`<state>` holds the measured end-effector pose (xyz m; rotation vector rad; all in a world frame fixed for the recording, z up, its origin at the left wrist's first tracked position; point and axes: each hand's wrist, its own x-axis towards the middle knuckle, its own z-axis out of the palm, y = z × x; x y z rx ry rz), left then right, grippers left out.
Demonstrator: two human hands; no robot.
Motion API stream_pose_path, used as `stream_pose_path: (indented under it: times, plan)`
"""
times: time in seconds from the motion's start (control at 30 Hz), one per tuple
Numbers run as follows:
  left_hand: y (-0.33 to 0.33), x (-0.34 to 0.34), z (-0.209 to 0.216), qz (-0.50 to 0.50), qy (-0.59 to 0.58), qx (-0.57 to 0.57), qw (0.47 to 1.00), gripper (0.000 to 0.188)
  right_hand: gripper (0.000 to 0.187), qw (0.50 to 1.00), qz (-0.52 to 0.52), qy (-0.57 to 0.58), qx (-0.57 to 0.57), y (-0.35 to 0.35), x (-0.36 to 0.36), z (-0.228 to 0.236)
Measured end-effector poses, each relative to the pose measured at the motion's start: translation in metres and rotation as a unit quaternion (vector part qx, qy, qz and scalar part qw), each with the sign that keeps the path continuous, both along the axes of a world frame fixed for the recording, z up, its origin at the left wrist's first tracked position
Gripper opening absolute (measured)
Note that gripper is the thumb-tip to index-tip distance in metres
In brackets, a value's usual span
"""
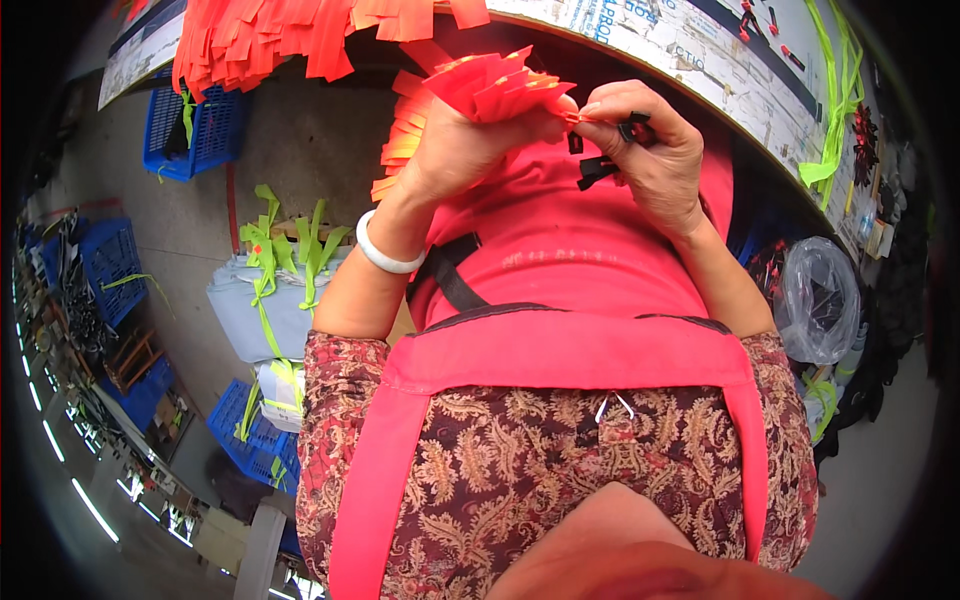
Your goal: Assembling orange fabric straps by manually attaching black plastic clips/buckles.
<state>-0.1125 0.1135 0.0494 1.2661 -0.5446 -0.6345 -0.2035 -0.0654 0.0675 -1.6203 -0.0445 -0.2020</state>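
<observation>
A thick bundle of orange-red fabric strips [495, 88] is gripped in my left hand [462, 148], its strips fanning out above and to the left of the fingers. Close beside it, my right hand [658, 155] has thumb and forefinger pinched at a small orange-red end, almost touching the left fingertips. Small black pieces [597, 170] stick out from under my right hand's curled fingers. Their exact kind is too small to make out. Both hands are above my red apron [570, 235], just short of the table edge.
More orange-red strips [265, 40] hang over the edge of the table [640, 35] at the far left. Bright green strips [835, 100] lie on its right part. Blue crates [205, 140] and a stack of grey-blue material [245, 310] are on the left. A clear plastic bag [818, 300] is at the right.
</observation>
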Motion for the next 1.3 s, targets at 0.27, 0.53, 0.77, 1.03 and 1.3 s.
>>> stream_pose_path:
  times: [0.27, 0.53, 0.77, 1.03, 1.3]
  plan:
    - [-0.01, -0.01, 0.005, 0.025, -0.098, 0.019, 0.995, 0.023, 0.018, 0.998, -0.022, 0.018, -0.05, 0.002, -0.006, 0.014]
    - [-0.014, -0.017, -0.003, 0.042, -0.119, 0.052, 0.991, 0.02, 0.018, 0.997, -0.033, -0.013, -0.073, 0.001, -0.008, 0.01]
    - [-0.017, -0.018, -0.013, 0.048, -0.048, 0.05, 0.996, 0.021, 0.015, 0.997, -0.045, 0.009, -0.065, 0.002, -0.007, 0.008]
    - [-0.025, -0.02, -0.015, 0.053, -0.067, 0.035, 0.996, 0.021, 0.014, 0.996, -0.05, 0.024, -0.074, 0.001, -0.008, 0.004]
    - [-0.03, 0.0, -0.023, -0.023, 0.097, 0.033, 0.994, 0.011, 0.019, 0.982, -0.087, 0.166, 0.004, -0.016, -0.005, -0.012]
